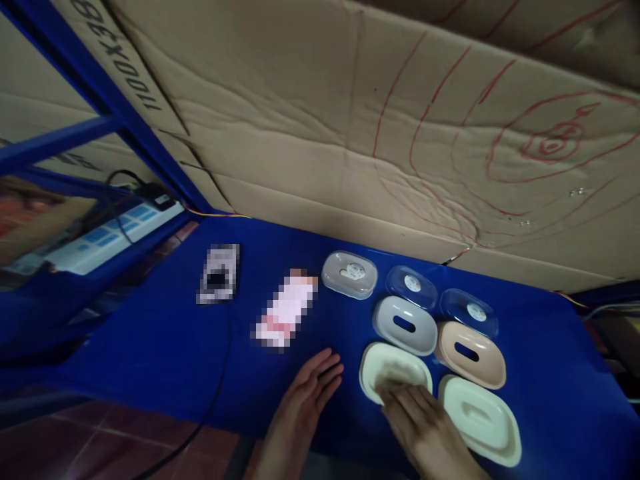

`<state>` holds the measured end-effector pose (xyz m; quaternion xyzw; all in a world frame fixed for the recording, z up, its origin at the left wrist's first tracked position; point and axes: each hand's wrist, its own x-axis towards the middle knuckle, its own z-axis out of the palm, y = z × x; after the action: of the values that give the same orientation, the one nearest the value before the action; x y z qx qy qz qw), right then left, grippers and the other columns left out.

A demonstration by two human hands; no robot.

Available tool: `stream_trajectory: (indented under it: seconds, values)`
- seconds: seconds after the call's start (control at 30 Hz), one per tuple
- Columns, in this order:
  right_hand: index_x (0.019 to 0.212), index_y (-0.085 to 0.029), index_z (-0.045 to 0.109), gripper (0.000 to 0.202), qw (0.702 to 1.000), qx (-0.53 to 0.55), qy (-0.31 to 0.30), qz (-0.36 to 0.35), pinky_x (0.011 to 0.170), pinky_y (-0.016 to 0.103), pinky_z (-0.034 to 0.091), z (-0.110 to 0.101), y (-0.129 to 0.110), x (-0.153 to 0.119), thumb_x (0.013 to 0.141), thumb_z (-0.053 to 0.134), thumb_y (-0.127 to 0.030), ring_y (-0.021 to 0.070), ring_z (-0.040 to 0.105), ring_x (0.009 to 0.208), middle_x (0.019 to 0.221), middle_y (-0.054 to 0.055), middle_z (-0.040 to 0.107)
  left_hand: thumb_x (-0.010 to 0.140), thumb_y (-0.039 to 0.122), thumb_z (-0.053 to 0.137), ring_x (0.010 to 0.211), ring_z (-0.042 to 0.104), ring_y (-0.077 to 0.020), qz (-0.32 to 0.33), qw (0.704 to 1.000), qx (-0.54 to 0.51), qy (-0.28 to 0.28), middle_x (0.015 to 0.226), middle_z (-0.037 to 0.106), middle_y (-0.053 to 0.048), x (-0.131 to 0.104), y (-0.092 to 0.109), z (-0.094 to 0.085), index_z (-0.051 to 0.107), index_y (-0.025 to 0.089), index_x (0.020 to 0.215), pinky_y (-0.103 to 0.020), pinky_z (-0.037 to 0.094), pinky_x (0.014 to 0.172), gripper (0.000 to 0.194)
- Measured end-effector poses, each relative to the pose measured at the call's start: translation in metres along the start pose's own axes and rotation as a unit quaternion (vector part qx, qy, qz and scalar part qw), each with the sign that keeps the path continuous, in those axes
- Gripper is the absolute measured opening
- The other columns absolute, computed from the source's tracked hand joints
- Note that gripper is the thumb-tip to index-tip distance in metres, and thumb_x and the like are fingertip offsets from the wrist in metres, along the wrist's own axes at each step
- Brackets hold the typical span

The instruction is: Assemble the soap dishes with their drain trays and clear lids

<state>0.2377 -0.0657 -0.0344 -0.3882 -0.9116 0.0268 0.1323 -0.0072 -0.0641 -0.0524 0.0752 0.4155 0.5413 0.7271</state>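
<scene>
My right hand [423,420] reaches over the front rim of a cream oval soap dish base [375,360]. Its fingers are together and bent into the dish; the thumb is hidden. Left of that dish, my left hand [315,387] hovers palm inward, fingers stretched out and holding nothing. A second cream base [493,427] lies to the right of my right hand. Behind the bases are a grey slotted tray [425,333] and a peach slotted tray [485,367]. Two clear lids [399,283] [457,310] with round stickers lie farther back.
A lidded grey dish [350,283] stands at the back. Two pixelated flat items, one pinkish [287,310] and one grey [220,273], lie left on the blue table [160,333]. A black cable [220,380] crosses the left edge. Cardboard [300,133] walls the back; a power strip [117,233] sits left.
</scene>
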Motion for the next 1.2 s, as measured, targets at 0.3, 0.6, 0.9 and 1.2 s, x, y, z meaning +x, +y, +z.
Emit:
stream_trajectory:
  seconds: [0.3,0.6,0.9,1.2]
  values:
    - [0.144,-0.029,0.055,0.037,0.983,0.174,0.050,0.027,0.095,0.031,0.061,-0.023,-0.015,0.047,0.108,0.046,-0.029,0.0198,0.069,0.117,0.127,0.004,0.072,0.095,0.045,0.062,0.138,0.056,-0.0336,-0.076,0.988,-0.097,-0.089,0.130,0.075,-0.010,-0.006,-0.038,0.009,0.073,0.026,0.127,-0.051,0.043,0.117,0.039]
    - [0.147,-0.022,0.054,0.043,0.982,-0.051,0.072,0.164,0.096,0.056,0.053,0.016,0.050,0.046,0.105,0.052,-0.029,0.0352,0.067,0.113,0.128,0.013,0.071,0.095,0.004,0.043,0.158,0.016,-0.0115,0.048,0.993,-0.077,-0.078,0.131,0.074,0.008,0.001,-0.050,-0.013,0.063,0.030,0.140,-0.044,0.004,0.132,0.056]
    - [0.161,-0.022,0.036,0.057,0.999,0.048,-0.008,0.023,0.103,0.044,0.057,-0.005,-0.016,0.054,0.105,0.049,-0.023,0.0279,0.060,0.131,0.147,0.010,0.060,0.098,0.054,0.058,0.142,0.053,-0.0302,-0.091,0.970,-0.170,-0.148,0.139,0.070,-0.012,0.014,-0.023,0.036,0.071,0.017,0.130,-0.039,0.045,0.113,0.051]
    - [0.161,-0.025,0.036,0.060,0.995,0.081,-0.054,-0.023,0.108,0.041,0.054,-0.016,-0.002,0.059,0.104,0.054,-0.031,0.0276,0.054,0.139,0.155,0.010,0.053,0.096,0.060,0.056,0.144,0.050,-0.0296,-0.067,0.964,-0.211,-0.149,0.144,0.067,-0.009,0.010,-0.031,0.026,0.069,0.024,0.134,-0.041,0.041,0.117,0.055]
